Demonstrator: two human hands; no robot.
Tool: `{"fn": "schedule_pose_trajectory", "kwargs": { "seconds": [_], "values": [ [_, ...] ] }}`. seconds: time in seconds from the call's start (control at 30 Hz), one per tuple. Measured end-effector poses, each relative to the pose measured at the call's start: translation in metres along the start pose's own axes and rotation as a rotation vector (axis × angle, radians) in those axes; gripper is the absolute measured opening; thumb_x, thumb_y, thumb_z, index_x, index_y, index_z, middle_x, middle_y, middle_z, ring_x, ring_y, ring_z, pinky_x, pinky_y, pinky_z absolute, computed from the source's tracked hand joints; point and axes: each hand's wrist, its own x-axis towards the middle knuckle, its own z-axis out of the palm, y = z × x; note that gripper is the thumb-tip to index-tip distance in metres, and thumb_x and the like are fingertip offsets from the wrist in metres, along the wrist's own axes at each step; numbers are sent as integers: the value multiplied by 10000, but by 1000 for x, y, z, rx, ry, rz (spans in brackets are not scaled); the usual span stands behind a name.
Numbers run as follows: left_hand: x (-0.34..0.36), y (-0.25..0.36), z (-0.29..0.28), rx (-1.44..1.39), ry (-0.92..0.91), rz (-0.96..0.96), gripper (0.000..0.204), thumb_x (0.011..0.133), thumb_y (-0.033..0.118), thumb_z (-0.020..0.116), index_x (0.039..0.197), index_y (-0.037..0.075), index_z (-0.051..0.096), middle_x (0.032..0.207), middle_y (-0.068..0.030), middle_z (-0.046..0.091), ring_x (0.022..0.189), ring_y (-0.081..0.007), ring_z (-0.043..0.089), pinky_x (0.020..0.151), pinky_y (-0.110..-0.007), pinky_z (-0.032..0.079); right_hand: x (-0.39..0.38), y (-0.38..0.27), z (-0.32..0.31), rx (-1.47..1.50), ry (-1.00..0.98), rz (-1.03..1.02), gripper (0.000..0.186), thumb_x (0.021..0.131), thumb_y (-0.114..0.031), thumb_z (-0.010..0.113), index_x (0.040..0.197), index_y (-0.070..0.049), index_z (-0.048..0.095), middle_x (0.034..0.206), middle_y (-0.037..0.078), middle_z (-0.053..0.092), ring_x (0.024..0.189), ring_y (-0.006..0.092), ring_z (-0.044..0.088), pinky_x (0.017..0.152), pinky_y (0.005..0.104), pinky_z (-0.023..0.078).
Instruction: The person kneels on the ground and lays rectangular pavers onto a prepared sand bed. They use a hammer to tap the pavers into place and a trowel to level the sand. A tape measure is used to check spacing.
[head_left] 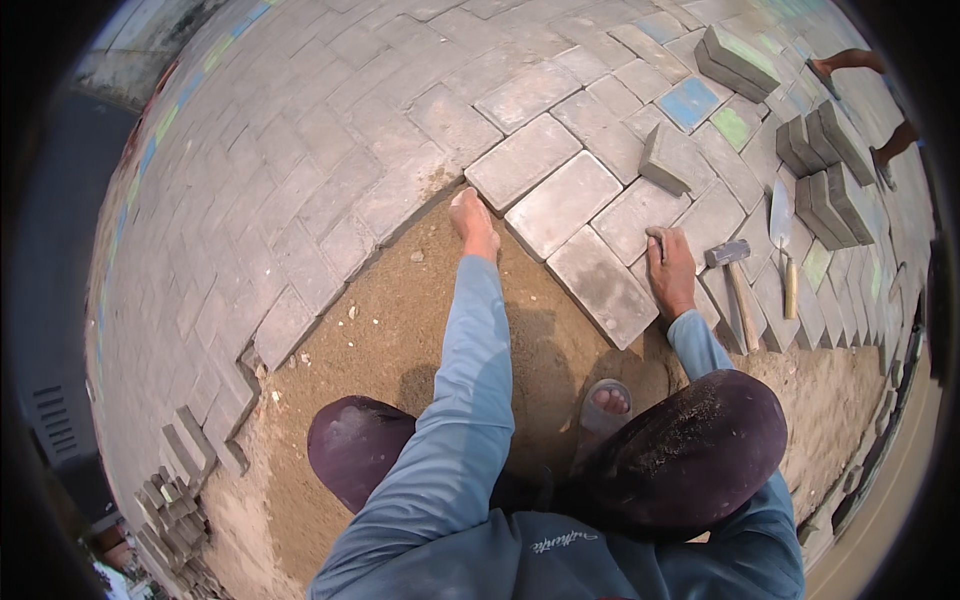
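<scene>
My left hand reaches down at the inner corner where the laid paving edge meets bare sand. Its fingers are pressed together, close by the corner of a grey paver; what they hold, if anything, is hidden. Over on the right, my right hand rests on the laid pavers with its fingers curled; I cannot see anything in them. Between the hands lie a pale paver and a darker-stained paver along the sand's edge.
A wooden-handled hammer and a trowel lie right of my right hand. One loose paver and stacked pavers stand beyond. Another person's foot is at the far right. Paver pieces are heaped at lower left.
</scene>
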Motion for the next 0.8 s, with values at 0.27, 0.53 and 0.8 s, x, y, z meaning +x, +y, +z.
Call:
{"fn": "schedule_pose_trajectory", "kwargs": {
  "seconds": [0.27, 0.53, 0.8],
  "values": [
    [5, -14, 3, 17, -34, 178, 443, 936, 110, 502, 1299, -123, 604, 1093, -117, 719, 933, -154, 651, 820, -251, 486, 0, -1, 7, 10, -5, 3, 133, 1008, -144, 596, 1108, -79, 653, 1040, 154, 600, 971, 356, 629, 849, 436, 509],
    [-6, 1, -6, 48, -46, 95, 209, 909, 91, 520, 807, -54, 631, 742, -16, 597, 676, -119, 513, 612, -325, 407, 3, -8, 8, -6, 8, -34, 134, 999, -129, 595, 1113, -77, 643, 1021, 152, 602, 964, 362, 628, 836, 441, 507],
    [-45, -15, 3, -89, -91, 178, 407, 916, 148, 531, 1155, -167, 628, 1062, -135, 686, 953, -208, 603, 901, -322, 465, 1, -6, 12, -56, 31, -9, 137, 971, -117, 596, 1097, -81, 636, 1041, 157, 602, 962, 370, 631, 837, 455, 511]
  ]
}}
